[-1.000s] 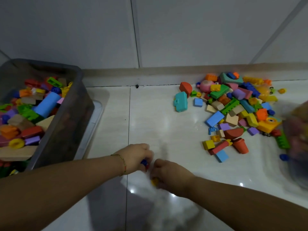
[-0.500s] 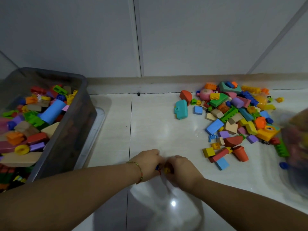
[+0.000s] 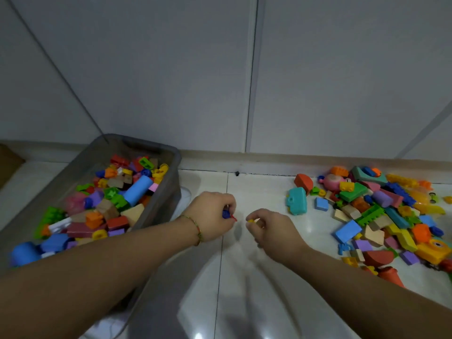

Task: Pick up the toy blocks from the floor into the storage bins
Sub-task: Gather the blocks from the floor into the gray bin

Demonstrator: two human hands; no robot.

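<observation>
left hand (image 3: pixel 210 216) pinching a blue-and-red piece (image 3: pixel 226 214) and right hand (image 3: pixel 271 231) pinching a yellow piece (image 3: pixel 250 220), now drawn apart, both pieces apparently ready for the storage bin (image 3: pixel 171 152).

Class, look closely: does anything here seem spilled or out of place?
Yes. A heap of toy blocks lies scattered on the floor at right, outside the grey bin at left, which already holds many.

A home room, likely a play corner: glossy pale floor tiles (image 3: pixel 256 192) meet a plain grey panelled wall (image 3: pixel 171 69) along a low skirting (image 3: pixel 269 159). A grey storage bin (image 3: pixel 168 192) brims with toy blocks (image 3: pixel 371 216), others scattered loose.
</observation>
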